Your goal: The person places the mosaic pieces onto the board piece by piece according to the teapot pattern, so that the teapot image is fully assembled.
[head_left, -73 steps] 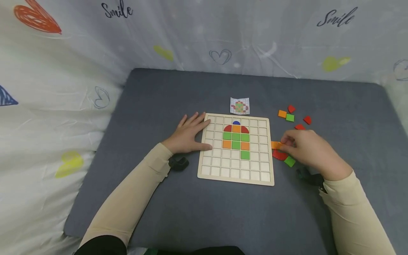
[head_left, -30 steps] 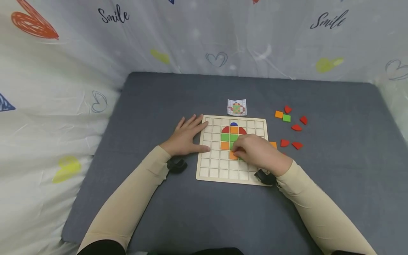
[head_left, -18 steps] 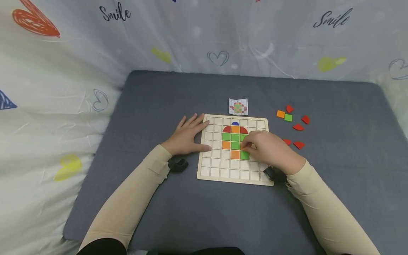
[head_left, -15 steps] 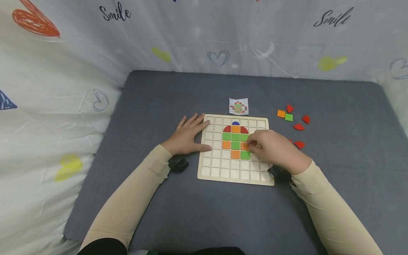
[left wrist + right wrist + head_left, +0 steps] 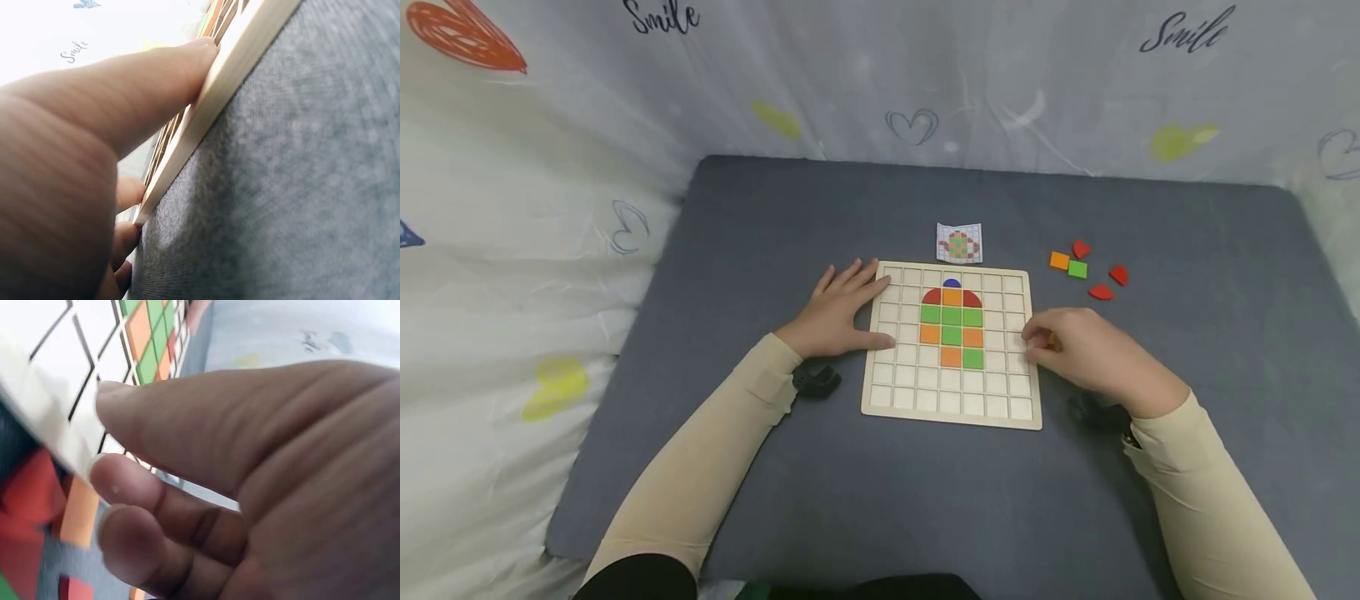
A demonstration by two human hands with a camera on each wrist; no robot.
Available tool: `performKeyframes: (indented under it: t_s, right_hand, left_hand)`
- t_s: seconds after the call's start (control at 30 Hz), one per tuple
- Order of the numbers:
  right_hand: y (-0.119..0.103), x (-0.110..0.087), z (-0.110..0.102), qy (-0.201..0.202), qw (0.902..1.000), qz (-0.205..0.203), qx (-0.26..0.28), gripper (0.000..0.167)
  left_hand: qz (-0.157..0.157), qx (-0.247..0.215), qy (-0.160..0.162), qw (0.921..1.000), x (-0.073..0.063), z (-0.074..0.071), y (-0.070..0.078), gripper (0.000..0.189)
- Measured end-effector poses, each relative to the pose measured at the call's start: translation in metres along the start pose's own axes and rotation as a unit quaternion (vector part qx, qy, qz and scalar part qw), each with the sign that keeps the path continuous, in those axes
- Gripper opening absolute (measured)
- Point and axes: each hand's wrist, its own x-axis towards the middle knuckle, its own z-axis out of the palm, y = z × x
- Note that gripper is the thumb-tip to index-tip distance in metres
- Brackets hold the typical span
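Board [image 5: 951,381] — between left fingers [image 5: 872,290] and right fingers [image 5: 128,479]

Pale wooden grid board [image 5: 927,400], flat, colored tiles [image 5: 951,317] in middle columns, orange piece [image 5: 80,515] beside its edge

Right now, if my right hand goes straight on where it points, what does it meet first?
Your right hand would probably meet the board's right edge; if it passes above, bare cells, then perhaps an orange tile. Height is unclear.
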Motion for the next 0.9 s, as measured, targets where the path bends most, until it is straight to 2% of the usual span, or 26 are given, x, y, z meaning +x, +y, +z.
performKeyframes:
  t_s: [0.47,0.7,0.9]
  right_hand:
    - [0.032,-0.025,-0.007,-0.013,0.9986,0.049,0.013,0.020]
    - [0.044,-0.031,-0.006,-0.024,0.9971,0.072,0.001,0.029]
    - [0.045,-0.031,-0.005,-0.038,0.9962,0.078,0.002,0.023]
  left_hand:
    - [-0.004,0.005,0.000,1.0000,0.001,0.000,-0.002,0.103]
    - [-0.004,0.005,-0.001,1.0000,0.001,0.000,-0.003,0.105]
    - [-0.008,0.006,-0.002,0.9999,0.001,-0.001,-0.002,0.104]
